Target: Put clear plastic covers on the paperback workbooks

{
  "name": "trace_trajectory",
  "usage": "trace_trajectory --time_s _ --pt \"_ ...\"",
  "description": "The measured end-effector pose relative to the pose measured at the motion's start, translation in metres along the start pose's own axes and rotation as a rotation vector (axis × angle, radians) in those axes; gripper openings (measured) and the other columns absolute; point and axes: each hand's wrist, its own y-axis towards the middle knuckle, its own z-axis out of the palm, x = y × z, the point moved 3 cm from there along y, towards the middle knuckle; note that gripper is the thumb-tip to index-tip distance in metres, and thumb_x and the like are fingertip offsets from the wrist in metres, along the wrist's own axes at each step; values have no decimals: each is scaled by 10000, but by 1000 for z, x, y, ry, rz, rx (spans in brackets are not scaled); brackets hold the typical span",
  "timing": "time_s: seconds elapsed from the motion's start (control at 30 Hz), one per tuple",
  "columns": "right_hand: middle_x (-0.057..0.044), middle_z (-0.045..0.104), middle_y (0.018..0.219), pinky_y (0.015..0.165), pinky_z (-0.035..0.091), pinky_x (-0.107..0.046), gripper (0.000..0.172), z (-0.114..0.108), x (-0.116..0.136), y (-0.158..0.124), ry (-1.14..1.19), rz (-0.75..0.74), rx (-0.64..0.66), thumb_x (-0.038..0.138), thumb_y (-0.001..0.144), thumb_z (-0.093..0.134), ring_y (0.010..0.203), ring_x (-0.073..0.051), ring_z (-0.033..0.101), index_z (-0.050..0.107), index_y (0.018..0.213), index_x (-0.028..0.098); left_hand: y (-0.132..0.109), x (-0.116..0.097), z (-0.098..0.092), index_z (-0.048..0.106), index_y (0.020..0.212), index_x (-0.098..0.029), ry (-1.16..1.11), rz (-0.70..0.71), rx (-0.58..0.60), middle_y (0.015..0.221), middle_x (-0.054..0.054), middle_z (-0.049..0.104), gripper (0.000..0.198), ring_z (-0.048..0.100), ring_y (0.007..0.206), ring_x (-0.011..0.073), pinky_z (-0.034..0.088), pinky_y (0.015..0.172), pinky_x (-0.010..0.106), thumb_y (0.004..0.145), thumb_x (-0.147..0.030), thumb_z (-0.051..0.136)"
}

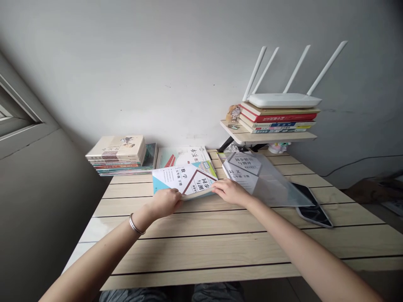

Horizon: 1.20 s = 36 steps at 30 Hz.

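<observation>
Nearest: dark trouser legs (217, 292) below the bench (189, 251), a pale top of planks with dark gaps. Silver bracelet (136, 225) on the left wrist.

Left hand (166, 202): fingers clamped on the near left edge of a white-and-blue book (170, 176). Right hand (231, 191): fingers clamped on its near right corner. The book is over the middle of the bench, cover up. Cover reads 数学 (maths), 五年级下册 (grade five, second volume), plus 同步 and 与测; the rest of that title is too blurred.

To the right, a dark-screened phone (317, 212), partly under a clear plastic sheet (277, 184). The sheet also overlaps a grey-white book (244, 174); 与测 and 下册 show faintly on it.

Behind the held book, a pale green book (182, 156) lettered 书法 (calligraphy), next character partly legible. Left of that, a book stack (116, 153), cream cover on top, its print too small to read.

Back right, a raised shelf (267, 136) bears a second stack (278, 119), including a red spine with pale characters, unreadable. On top, a white router (283, 100), four antennas up. Beyond, grey-white wall (157, 63).
</observation>
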Motion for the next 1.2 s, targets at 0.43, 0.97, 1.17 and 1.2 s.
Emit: trace_trajectory --time_s 0.43,0.97,1.17,1.2 --pt "-81 573 1208 744 558 -356 520 56 85 -12 1283 782 -531 521 713 652 959 -226 627 455 1111 250 27 -23 20 557 674 -153 -1538 -344 35 575 -15 546 385 481 502 118 361 525 257 621 -514 679" --pt "-103 671 1104 943 485 -442 630 56 93 -16 1385 742 -526 409 678 735 1052 -275 620 451 1198 194 25 -38 37 560 666 -140 -1608 -358 -99 551 -20 537 475 465 485 94 347 497 232 627 -600 668" --pt "-106 682 1075 938 489 -453 646 55 96 -17 1398 724 -505 404 674 741 1033 -277 629 447 1209 192 28 -34 34 551 669 -139 -1635 -324 47 529 -39 497 482 417 455 72 292 467 221 576 -580 720" --pt "-107 683 1072 933 491 -460 652 54 96 -17 1394 728 -501 406 665 746 1027 -283 631 452 1207 193 29 -33 34 550 671 -140 -1642 -334 60 522 -44 490 478 410 447 69 279 459 218 565 -568 732"
